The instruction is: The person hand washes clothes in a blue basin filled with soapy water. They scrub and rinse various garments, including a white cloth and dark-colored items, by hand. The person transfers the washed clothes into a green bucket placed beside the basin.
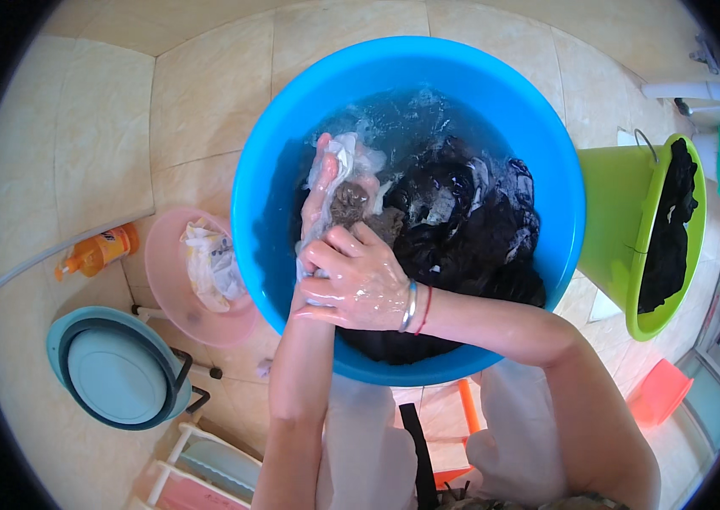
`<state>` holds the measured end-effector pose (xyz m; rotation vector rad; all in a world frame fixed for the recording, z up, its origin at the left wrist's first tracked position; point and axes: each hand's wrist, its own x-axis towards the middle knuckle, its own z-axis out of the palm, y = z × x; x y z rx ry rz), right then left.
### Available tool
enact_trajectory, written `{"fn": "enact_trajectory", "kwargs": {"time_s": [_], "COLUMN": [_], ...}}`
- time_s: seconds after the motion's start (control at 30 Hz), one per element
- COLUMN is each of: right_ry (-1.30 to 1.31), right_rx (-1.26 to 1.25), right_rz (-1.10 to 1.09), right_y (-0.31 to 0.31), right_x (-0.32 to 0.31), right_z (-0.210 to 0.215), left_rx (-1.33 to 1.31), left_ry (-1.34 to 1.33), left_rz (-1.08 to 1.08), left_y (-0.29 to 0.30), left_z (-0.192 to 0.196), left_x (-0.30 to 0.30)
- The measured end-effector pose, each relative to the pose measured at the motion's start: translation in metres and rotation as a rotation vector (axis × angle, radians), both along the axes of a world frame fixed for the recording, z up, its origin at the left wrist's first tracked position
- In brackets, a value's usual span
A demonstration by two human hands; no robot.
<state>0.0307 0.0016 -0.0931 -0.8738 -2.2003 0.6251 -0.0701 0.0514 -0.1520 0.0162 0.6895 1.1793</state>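
Item: pale wet cloth (338, 166), bunched, with a brownish patch at its middle
Position: over the left part of the blue tub (411, 64), at the waterline, touching the heap of dark laundry (470, 225)
Left hand (319, 200): fingers stretched along the cloth's left edge, grip closed on the pale cloth from beneath
Right hand (355, 285): wet, crossed over the left wrist, grip narrow and pinching the lower end of the same cloth; a silver bangle (410, 306) and a red thread (425, 310) on the wrist
Handling, as judged: soaked fabric, soft and limp, heavier than when dry, likely slippery with soap; no risk of breaking; best taken in bunched folds at both ends, not by a single edge
Tub contents: dark water, black garments mostly sunk on the right side
Surroundings: tiled floor (207, 85); pink basin (169, 280) holding a crumpled pale item; orange bottle (101, 251) lying near a hose; teal basin (113, 374); green bucket (623, 212) with a black garment hung over its rim
Hidden or unclear: left palm covered by the cloth; how many dark garments cannot be told; the cloth's full shape is lost in the folds; lower white racks cut off at the frame edge
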Motion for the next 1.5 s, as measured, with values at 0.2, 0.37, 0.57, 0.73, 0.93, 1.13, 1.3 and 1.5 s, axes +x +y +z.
{"fn": "enact_trajectory", "kwargs": {"time_s": [0.2, 0.37, 0.57, 0.73, 0.93, 1.13, 1.3, 1.5], "right_ry": [0.141, 0.258, 0.251, -0.144, -0.219, -0.746, -0.484, -0.098], "right_rx": [0.182, 0.19, 0.085, -0.049, -0.282, -0.291, -0.308, -0.001], "right_rz": [-0.126, -0.147, -0.232, -0.308, -0.571, -0.215, -0.479, -0.039], "right_y": [0.026, 0.045, 0.064, 0.108, 0.115, 0.098, 0.096, 0.025], "right_x": [-0.02, -0.032, -0.022, 0.043, 0.075, 0.076, 0.043, 0.023], "right_z": [0.004, -0.006, -0.018, -0.083, -0.113, -0.132, -0.121, -0.036], "left_rx": [0.09, 0.157, -0.081, -0.332, -0.223, -0.198, -0.157, 0.106], "left_ry": [-0.48, -0.628, -0.099, 0.043, 0.178, 0.27, 0.172, 0.169], "left_rz": [-0.091, -0.087, 0.191, 0.129, 0.224, 0.198, 0.104, -0.012], "left_y": [0.008, -0.003, -0.015, -0.024, -0.013, -0.014, -0.01, 0.003], "left_z": [-0.006, -0.028, -0.003, 0.001, -0.027, -0.054, -0.059, -0.012], "left_x": [0.004, -0.005, 0.023, 0.02, -0.011, -0.01, -0.011, -0.002]}}
